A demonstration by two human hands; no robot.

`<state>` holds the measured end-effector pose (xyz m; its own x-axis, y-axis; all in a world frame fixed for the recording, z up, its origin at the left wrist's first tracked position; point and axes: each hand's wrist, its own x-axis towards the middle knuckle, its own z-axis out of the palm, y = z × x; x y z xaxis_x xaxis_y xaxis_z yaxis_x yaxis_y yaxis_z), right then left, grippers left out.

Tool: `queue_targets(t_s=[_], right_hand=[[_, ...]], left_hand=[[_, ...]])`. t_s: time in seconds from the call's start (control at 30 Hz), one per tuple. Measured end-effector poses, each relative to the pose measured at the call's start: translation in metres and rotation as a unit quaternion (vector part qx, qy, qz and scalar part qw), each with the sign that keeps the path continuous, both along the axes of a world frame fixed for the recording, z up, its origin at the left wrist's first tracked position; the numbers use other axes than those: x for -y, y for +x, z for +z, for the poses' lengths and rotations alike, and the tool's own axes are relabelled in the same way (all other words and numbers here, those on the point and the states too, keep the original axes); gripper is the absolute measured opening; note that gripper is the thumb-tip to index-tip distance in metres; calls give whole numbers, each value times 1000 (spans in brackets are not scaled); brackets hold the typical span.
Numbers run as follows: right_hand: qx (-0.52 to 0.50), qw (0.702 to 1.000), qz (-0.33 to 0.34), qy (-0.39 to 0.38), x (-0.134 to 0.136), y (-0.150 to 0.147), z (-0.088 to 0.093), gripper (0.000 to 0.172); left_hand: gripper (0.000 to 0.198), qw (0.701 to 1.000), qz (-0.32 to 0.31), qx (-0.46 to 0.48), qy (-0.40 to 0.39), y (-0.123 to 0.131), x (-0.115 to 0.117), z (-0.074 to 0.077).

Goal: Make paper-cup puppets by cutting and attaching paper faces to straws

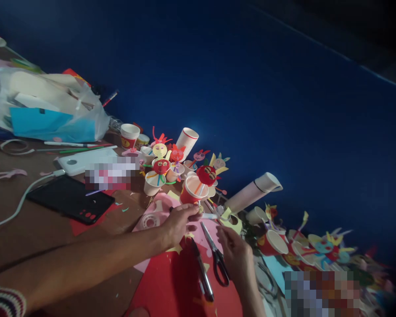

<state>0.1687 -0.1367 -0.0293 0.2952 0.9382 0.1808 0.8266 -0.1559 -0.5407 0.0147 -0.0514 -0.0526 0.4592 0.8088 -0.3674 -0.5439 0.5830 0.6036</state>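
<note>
My left hand (180, 222) reaches in over pink paper (161, 202), just below a paper cup (193, 189) topped with a red paper face (207, 175). Its fingers are pinched together at a small pale piece I cannot make out. Beside the fingertips is a short white stick (209, 216). Opposite, my right hand (236, 248) has its fingers curled in; what they hold, if anything, is hidden. Black-handled scissors (220, 266) lie between the hands on red paper (171, 286). A black pen (202, 270) rests left of them, near a yellow paper star (175, 249).
Several cups with paper faces (160, 166) stand behind my hands, more cups (273, 242) at right. A white thermos (254, 191) leans by the blue wall (251, 88). A tape roll (149, 221), black phone case (72, 200), cabled white device (86, 160) and plastic bag (95, 105) are left.
</note>
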Motion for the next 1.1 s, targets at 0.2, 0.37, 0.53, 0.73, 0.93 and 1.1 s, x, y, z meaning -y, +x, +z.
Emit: queue_targets(t_s=[0.2, 0.37, 0.53, 0.73, 0.93, 1.1], right_hand=[[-235, 968, 37, 80, -37, -38, 1, 39], [-316, 945, 42, 69, -48, -46, -11, 31], [-346, 935, 27, 72, -52, -39, -19, 24], [-360, 929, 23, 80, -51, -31, -21, 23], [-354, 931, 5, 91, -45, -18, -18, 16], [-353, 932, 4, 86, -40, 2, -16, 16]], left_hand=[[29, 1000, 8, -3, 12, 3, 3, -2], [28, 1000, 23, 0, -2, 2, 3, -2], [26, 1000, 15, -2, -8, 3, 4, -5], [23, 1000, -4, -11, 7, 7, 6, -13], [19, 995, -96, -4, 9, 8, 11, -11], [17, 969, -219, -56, 96, 1, 13, -4]])
